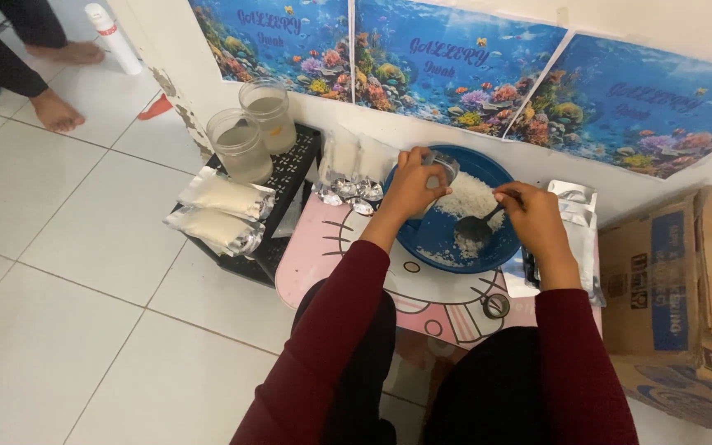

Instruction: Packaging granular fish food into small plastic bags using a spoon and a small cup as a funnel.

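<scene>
Left hand (412, 185): clamped around a small clear container (442, 167), held tilted over the far rim of the bowl.
Right hand (535, 216): closed on the handle of a dark spoon (478, 227); spoon head rested in the bowl.
Blue bowl (488, 169): stood on the pink surface (311, 255), between both hands; contained white grains (470, 198) heaped at centre.
Foil pouches (222, 194): two filled ones lay on a black rack (290, 181), left of the surface.
Clear jars (241, 144): two, stood on the rack's far end.
Cardboard box (676, 280): sat right of the surface.
Another person's bare feet (56, 111): on the floor tiles, upper left.
</scene>
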